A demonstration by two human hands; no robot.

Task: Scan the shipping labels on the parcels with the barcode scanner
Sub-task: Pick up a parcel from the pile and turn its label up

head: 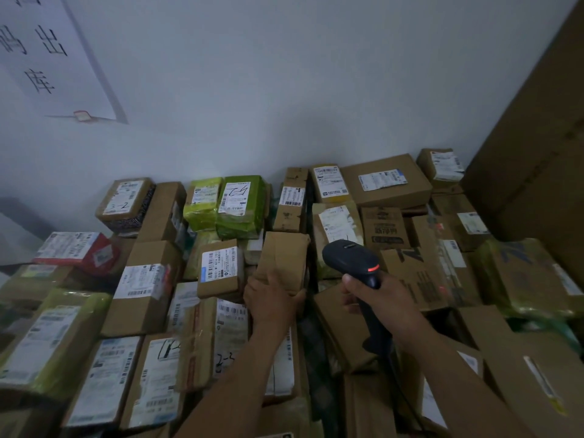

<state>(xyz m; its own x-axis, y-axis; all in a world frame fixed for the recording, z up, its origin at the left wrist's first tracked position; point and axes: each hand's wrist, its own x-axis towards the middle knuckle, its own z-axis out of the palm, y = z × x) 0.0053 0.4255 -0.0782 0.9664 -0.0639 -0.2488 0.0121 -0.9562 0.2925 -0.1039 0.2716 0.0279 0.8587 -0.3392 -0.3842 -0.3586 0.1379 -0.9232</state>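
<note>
Grips a small cardboard box (284,259) with the left hand (271,300), centre frame; clutches the barcode scanner (350,259) in the right hand (384,300). Shows no label on its facing side; likely needs turning before scanning.

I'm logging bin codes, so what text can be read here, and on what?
"码出库": paper sign on the wall.
"3-2": handwritten on the back-left box label.
"2-3": handwritten on a near parcel's label.
Printed shipping labels and the green parcel's mark: too blurred.
</note>
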